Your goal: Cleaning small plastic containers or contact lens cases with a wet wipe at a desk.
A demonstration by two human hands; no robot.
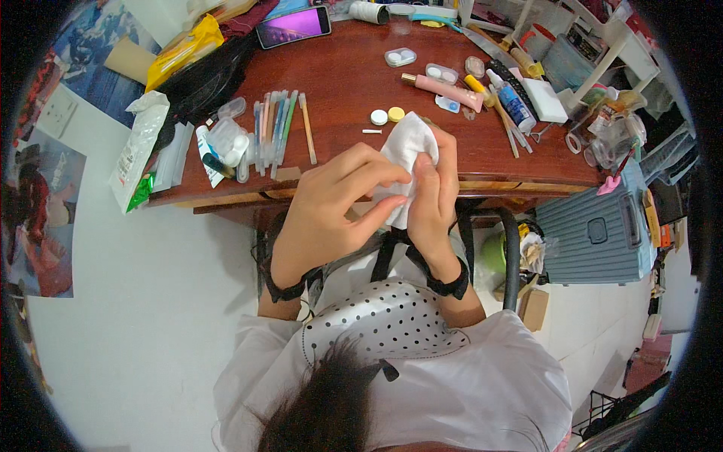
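My right hand point(434, 195) holds a folded white tissue or soft cloth point(411, 138) upright, its thumb pressed on the near side and its fingers behind. My left hand point(339, 203) is at the tissue's left edge. Its thumb and forefinger are apart, with their tips in front of the tissue; whether they touch it I cannot tell. Just beyond the hands, on the reddish wooden desk point(344, 73), lie a white round cap point(379, 117), a yellow round cap point(396, 114) and a small white stick point(371, 131).
Several capped pens point(277, 133) lie at the left, beside a white and blue tube point(209, 155). A phone point(294, 26) leans at the back. Rightward are contact lens cases point(400, 56), a pink tube point(443, 91) and a spray bottle point(511, 101). A blue-grey suitcase point(593, 226) stands below right.
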